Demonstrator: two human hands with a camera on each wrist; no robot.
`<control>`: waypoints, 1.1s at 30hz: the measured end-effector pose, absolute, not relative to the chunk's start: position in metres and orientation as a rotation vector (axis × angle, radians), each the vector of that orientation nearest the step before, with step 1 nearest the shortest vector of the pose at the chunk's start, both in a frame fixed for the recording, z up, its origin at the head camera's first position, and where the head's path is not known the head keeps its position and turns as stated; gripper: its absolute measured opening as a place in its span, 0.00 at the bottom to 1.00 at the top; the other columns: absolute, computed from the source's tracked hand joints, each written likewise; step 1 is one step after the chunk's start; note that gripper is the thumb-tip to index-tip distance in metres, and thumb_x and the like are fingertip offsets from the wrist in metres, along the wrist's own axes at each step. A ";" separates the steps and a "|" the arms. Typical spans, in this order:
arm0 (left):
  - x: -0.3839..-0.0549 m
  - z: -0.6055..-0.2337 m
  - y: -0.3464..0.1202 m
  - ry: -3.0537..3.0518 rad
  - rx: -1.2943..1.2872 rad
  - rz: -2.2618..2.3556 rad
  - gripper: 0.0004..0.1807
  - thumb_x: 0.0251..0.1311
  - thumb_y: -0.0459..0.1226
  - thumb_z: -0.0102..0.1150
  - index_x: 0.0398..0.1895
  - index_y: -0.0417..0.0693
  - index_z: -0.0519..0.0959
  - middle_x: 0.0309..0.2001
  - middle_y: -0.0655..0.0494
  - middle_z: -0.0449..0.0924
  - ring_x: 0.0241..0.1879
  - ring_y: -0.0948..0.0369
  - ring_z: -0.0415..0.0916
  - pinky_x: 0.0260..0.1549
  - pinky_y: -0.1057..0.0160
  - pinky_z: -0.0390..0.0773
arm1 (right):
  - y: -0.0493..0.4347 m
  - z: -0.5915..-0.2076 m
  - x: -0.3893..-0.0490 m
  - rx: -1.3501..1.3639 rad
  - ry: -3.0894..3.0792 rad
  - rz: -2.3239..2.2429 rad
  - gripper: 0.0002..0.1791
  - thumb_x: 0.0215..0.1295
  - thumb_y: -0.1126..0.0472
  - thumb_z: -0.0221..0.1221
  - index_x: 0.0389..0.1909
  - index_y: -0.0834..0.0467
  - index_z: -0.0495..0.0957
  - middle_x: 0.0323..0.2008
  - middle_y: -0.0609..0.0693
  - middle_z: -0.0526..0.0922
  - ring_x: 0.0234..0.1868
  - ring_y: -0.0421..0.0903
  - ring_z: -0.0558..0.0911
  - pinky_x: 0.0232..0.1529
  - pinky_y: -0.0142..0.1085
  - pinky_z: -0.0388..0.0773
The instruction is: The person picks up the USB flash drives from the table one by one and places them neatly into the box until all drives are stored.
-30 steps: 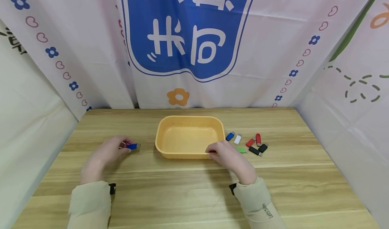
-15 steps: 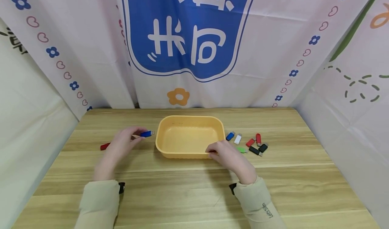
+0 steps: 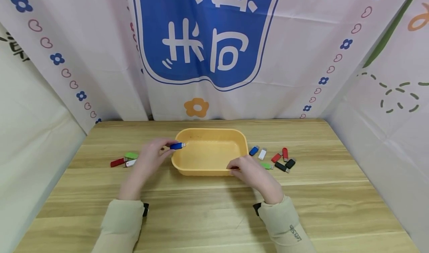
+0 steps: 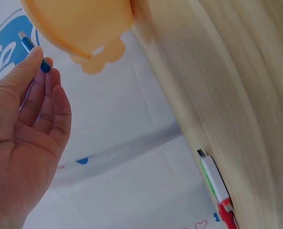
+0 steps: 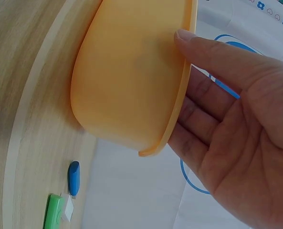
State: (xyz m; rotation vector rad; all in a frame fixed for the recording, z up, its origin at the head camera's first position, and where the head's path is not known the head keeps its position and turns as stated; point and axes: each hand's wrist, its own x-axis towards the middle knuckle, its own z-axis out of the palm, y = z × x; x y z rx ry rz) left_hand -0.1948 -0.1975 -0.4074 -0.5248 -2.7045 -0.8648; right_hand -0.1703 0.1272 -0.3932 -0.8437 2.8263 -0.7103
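Observation:
In the head view my left hand [image 3: 152, 156] pinches a blue USB stick [image 3: 177, 146] over the left rim of a yellow plastic basin [image 3: 209, 172]. The left wrist view shows that blue USB stick [image 4: 34, 50] between thumb and fingers, its metal plug pointing away. My right hand [image 3: 249, 171] grips the basin's near right rim. Up close in the right wrist view, the thumb of the right hand [image 5: 236, 109] lies on the outer wall of the basin [image 5: 127, 71], with the fingers over the rim. The basin's visible floor holds nothing.
Left of the basin lie a red USB stick [image 3: 117, 162], a green one [image 3: 131, 155] and a white one [image 3: 130, 163]. To its right are several more, among them a blue stick [image 3: 253, 150] and a black stick [image 3: 280, 167]. A printed curtain [image 3: 285, 59] hangs behind the table.
My left hand has carried the blue USB stick up and right to the basin's left rim, uncovering the red, green and white sticks. My right hand has stayed on the rim.

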 end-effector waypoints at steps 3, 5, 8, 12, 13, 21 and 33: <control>-0.194 -0.409 -0.192 -2.676 -0.535 -0.858 0.12 0.62 0.32 0.65 0.49 0.44 0.84 0.48 0.47 0.86 0.50 0.48 0.83 0.51 0.45 0.81 | 0.128 -0.394 -0.171 -0.850 2.826 -0.709 0.05 0.64 0.65 0.64 0.38 0.56 0.88 0.36 0.47 0.89 0.36 0.39 0.84 0.38 0.33 0.80; -0.194 -0.410 -0.187 -2.670 -0.541 -0.867 0.13 0.62 0.32 0.65 0.49 0.44 0.84 0.49 0.46 0.86 0.51 0.48 0.82 0.53 0.45 0.80 | 0.128 -0.394 -0.171 -0.851 2.823 -0.709 0.05 0.64 0.65 0.64 0.38 0.56 0.88 0.37 0.48 0.89 0.36 0.39 0.84 0.38 0.33 0.80; -0.195 -0.411 -0.181 -2.677 -0.559 -0.877 0.13 0.62 0.32 0.65 0.50 0.44 0.83 0.49 0.46 0.86 0.51 0.48 0.82 0.52 0.46 0.81 | 0.129 -0.394 -0.171 -0.851 2.822 -0.712 0.06 0.64 0.65 0.64 0.39 0.57 0.88 0.37 0.48 0.89 0.36 0.40 0.84 0.38 0.34 0.81; -0.197 -0.414 -0.175 -2.687 -0.589 -0.870 0.14 0.61 0.32 0.65 0.50 0.44 0.83 0.48 0.48 0.86 0.46 0.51 0.83 0.46 0.51 0.82 | 0.129 -0.393 -0.172 -0.843 2.817 -0.721 0.07 0.64 0.66 0.64 0.40 0.58 0.88 0.38 0.50 0.90 0.38 0.41 0.85 0.39 0.36 0.82; -0.197 -0.414 -0.173 -2.699 -0.588 -0.872 0.14 0.61 0.32 0.65 0.50 0.44 0.83 0.47 0.48 0.86 0.45 0.51 0.83 0.45 0.51 0.82 | 0.129 -0.393 -0.172 -0.842 2.816 -0.721 0.07 0.64 0.66 0.64 0.40 0.58 0.88 0.39 0.50 0.90 0.38 0.42 0.86 0.40 0.36 0.82; -0.210 -0.410 -0.164 -2.744 -0.660 -0.832 0.13 0.61 0.32 0.66 0.50 0.45 0.83 0.47 0.49 0.86 0.47 0.52 0.83 0.49 0.51 0.82 | 0.130 -0.394 -0.173 -0.825 2.824 -0.725 0.07 0.64 0.66 0.64 0.41 0.58 0.88 0.40 0.49 0.90 0.40 0.43 0.87 0.41 0.37 0.83; -0.235 -0.415 -0.155 -2.828 -0.697 -0.718 0.12 0.61 0.31 0.65 0.48 0.44 0.84 0.48 0.49 0.86 0.49 0.52 0.83 0.53 0.51 0.82 | 0.129 -0.396 -0.172 -0.808 2.827 -0.714 0.08 0.64 0.65 0.64 0.41 0.57 0.88 0.41 0.50 0.90 0.42 0.44 0.87 0.43 0.38 0.84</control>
